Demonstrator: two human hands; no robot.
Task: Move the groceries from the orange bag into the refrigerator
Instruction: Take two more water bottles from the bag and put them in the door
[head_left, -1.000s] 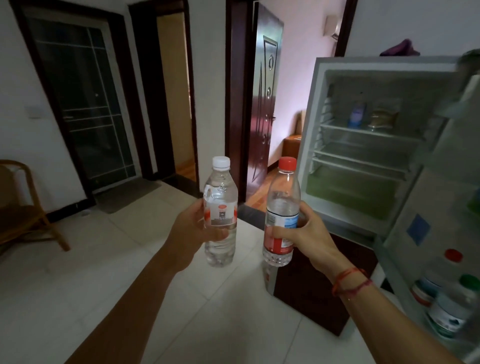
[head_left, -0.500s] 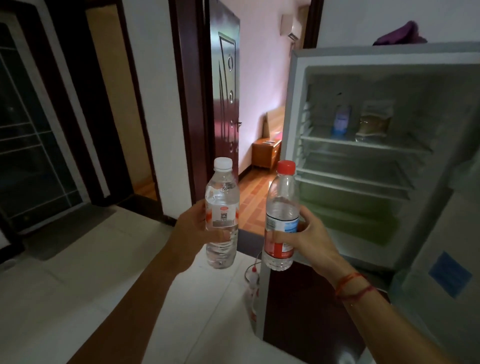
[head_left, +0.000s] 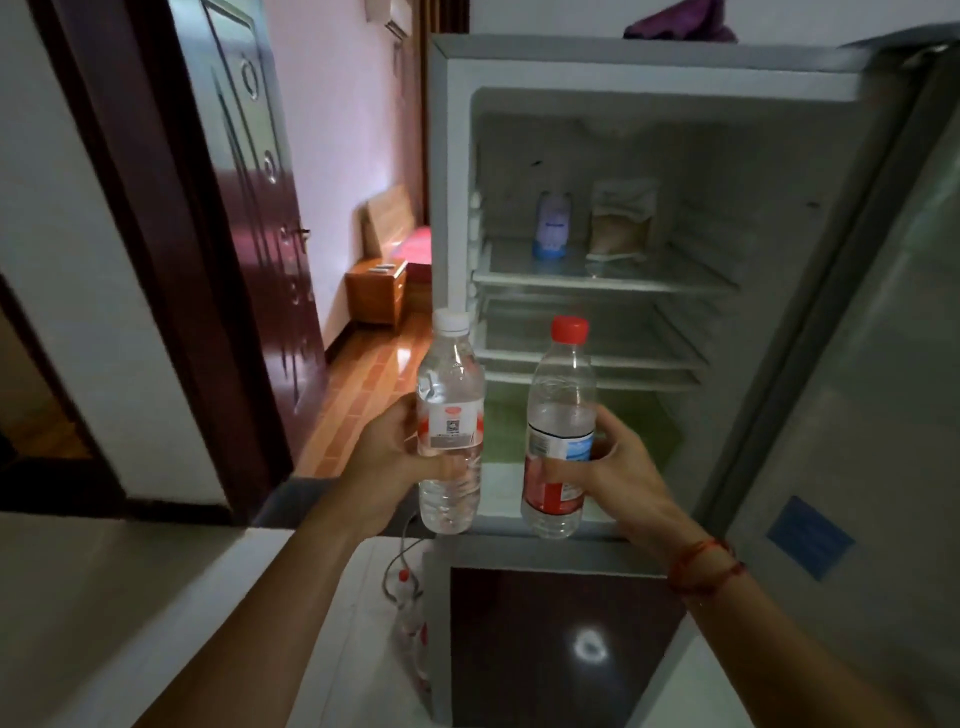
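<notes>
Right in front of the open refrigerator (head_left: 451, 156), two water bottles are held upright, side by side but apart. The white-capped bottle (head_left: 449, 415) is gripped by the left hand (head_left: 387, 467) and the red-capped bottle (head_left: 561, 410) by the right hand (head_left: 621, 478), fingers curled round each. On the refrigerator's top shelf (head_left: 665, 280), a small blue bottle (head_left: 553, 226) and a pouch (head_left: 621, 223) are parked.

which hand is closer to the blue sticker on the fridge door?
Right. The right hand, holding the red-capped bottle, is left of the blue sticker; the left hand is farther left.
</notes>
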